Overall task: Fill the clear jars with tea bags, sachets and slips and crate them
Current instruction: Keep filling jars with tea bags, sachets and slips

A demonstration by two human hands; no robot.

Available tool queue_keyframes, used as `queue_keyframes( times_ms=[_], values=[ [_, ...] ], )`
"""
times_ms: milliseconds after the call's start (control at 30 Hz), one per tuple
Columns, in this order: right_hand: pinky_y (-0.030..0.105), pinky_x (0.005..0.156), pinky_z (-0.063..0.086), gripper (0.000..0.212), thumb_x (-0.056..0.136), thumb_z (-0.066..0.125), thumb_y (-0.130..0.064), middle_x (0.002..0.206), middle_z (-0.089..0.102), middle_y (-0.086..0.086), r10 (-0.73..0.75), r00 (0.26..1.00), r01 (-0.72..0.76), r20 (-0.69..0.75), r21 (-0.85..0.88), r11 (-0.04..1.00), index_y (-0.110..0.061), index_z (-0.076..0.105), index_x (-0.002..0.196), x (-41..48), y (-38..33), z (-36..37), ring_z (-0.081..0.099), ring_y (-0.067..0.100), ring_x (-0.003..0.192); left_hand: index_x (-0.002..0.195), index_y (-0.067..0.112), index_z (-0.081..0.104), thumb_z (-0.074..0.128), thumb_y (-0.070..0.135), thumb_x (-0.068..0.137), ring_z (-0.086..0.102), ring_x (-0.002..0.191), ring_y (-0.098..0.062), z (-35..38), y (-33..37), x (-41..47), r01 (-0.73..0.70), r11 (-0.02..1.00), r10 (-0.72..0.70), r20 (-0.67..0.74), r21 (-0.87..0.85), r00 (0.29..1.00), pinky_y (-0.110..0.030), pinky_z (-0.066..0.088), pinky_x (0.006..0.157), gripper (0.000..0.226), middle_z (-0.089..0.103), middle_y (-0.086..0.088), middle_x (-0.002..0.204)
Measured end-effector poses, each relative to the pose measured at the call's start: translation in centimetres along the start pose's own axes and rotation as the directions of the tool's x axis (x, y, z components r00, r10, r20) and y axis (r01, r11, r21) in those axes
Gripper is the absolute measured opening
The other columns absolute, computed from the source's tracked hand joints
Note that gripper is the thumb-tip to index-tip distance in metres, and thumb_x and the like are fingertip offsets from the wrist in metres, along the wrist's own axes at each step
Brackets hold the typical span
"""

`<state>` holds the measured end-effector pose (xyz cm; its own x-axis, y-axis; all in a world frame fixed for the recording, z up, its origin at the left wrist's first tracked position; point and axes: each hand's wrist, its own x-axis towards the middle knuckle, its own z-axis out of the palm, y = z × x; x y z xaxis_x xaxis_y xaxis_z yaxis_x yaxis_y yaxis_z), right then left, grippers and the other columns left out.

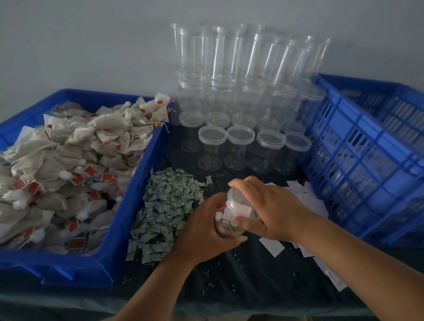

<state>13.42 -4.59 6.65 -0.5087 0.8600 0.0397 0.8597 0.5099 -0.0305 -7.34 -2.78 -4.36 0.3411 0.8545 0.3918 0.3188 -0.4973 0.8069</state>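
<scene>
So the far side is just showing a plain pale grey wall [79,44], running the full width. A table [238,278] is sitting in front of it, with a dark cloth [66,315] covering the top and draping over the near edge. The light is looking pretty dim and flat, going a bit bluish.

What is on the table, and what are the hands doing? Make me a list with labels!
jar: partly filled, between both hands
left hand: grips its side
right hand: curled over its top
tea bags: heaped in the blue tray
sachets: piled beside that tray
slips: scattered beside the crate
empty jars: stacked by the wall
crate: blue, on the right
</scene>
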Motion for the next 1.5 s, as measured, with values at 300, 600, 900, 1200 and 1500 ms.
queue_keyframes(
  times_ms=[300, 600, 900, 1200, 1500],
  values=[
    [0.038, 0.073, 0.057, 0.087, 0.089, 0.007, -0.089, 0.133, 0.059, 0.005, 0.203, 0.979, -0.203, -0.029, 0.001, 0.979, -0.034, 0.016, 0.155, -1.2, -2.1, 0.4, 0.068, 0.022, 0.094, 0.137, 0.045, 0.052, 0.092, 0.056, 0.072, 0.066, 0.114, -0.001, -0.1, 0.6, -0.4, -0.042, 0.991, 0.04, 0.017, 0.13, 0.999, -0.016, 0.053, 0.085, 0.077, 0.065, 0.024, 0.124],
    [0.036, 0.069, 0.047, 0.085, 0.086, 0.033, -0.093, 0.129, 0.054, 0.009, 0.348, 0.934, -0.335, -0.079, 0.143, 0.931, -0.039, 0.022, 0.15, -1.6, -3.4, 2.3, 0.064, 0.027, 0.09, 0.144, 0.034, 0.049, 0.085, 0.054, 0.065, 0.05, 0.116, 0.01, 0.0, 0.8, -1.0, -0.088, 0.952, 0.109, -0.055, 0.293, 0.993, -0.01, 0.04, 0.091, 0.089, 0.048, 0.031, 0.126],
    [0.022, 0.081, 0.046, 0.095, 0.082, 0.058, -0.091, 0.137, 0.044, -0.015, 0.247, 0.909, -0.164, -0.335, 0.258, 0.952, -0.045, 0.023, 0.159, -6.7, -0.6, -5.8, 0.055, 0.0, 0.104, 0.144, 0.012, 0.054, 0.083, 0.056, 0.072, 0.058, 0.121, -0.02, -0.8, 8.9, 4.9, -0.381, 0.844, 0.43, -0.052, 0.377, 0.901, -0.028, 0.046, 0.104, 0.089, 0.058, -0.003, 0.136],
    [0.003, 0.078, 0.039, 0.077, 0.079, 0.069, -0.074, 0.121, 0.053, -0.027, 0.439, 0.546, -0.306, -0.713, 0.318, 0.897, -0.038, 0.047, 0.143, -14.3, 7.7, -16.6, 0.053, -0.016, 0.1, 0.168, 0.022, -0.013, 0.086, 0.075, 0.065, 0.031, 0.155, -0.027, 5.5, 22.6, 13.9, -0.216, 0.968, 0.203, 0.109, 0.125, 0.973, -0.037, 0.03, 0.121, 0.152, 0.018, -0.004, 0.168],
    [0.037, 0.081, 0.043, 0.076, 0.066, 0.067, -0.077, 0.11, 0.049, -0.004, 0.654, 0.519, -0.69, -0.55, 0.182, 0.701, -0.046, 0.042, 0.131, -18.1, 18.6, -22.1, 0.052, 0.022, 0.092, 0.109, 0.021, 0.074, 0.058, 0.039, 0.106, 0.058, 0.094, -0.01, 16.0, 27.3, 17.8, -0.61, 0.772, 0.532, 0.345, 0.177, 0.773, -0.029, 0.044, 0.085, 0.025, 0.067, 0.011, 0.095]
  ],
)
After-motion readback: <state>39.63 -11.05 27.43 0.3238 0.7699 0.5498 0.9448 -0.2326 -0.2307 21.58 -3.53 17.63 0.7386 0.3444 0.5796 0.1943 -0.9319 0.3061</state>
